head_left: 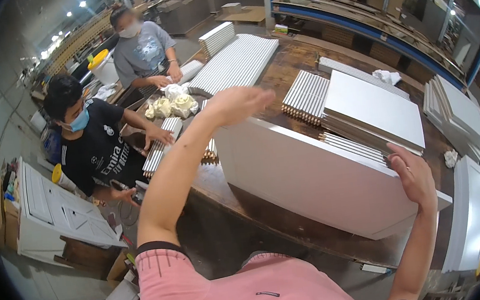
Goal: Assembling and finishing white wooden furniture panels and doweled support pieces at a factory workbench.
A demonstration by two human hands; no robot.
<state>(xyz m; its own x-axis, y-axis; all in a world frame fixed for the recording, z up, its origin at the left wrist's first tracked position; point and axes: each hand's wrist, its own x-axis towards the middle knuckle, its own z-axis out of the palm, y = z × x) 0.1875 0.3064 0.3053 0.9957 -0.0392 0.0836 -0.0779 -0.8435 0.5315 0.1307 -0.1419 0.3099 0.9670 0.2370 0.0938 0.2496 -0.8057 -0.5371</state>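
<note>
A large white panel stands on its long edge near the front of the brown worktable, directly before me. My left hand is over its upper left corner with fingers stretched out, slightly blurred; whether it touches the panel I cannot tell. Toward the right end, my right hand grips the panel's upper edge, fingers bent over it. Just behind the panel lie stacked white strips with brown ends and a pile of flat white boards.
Two masked co-workers, one in a black shirt and one in grey, work at the table's left side. More white strips cover its far part. Cream cloths lie between. White panels lean at right; a blue-edged rack stands behind.
</note>
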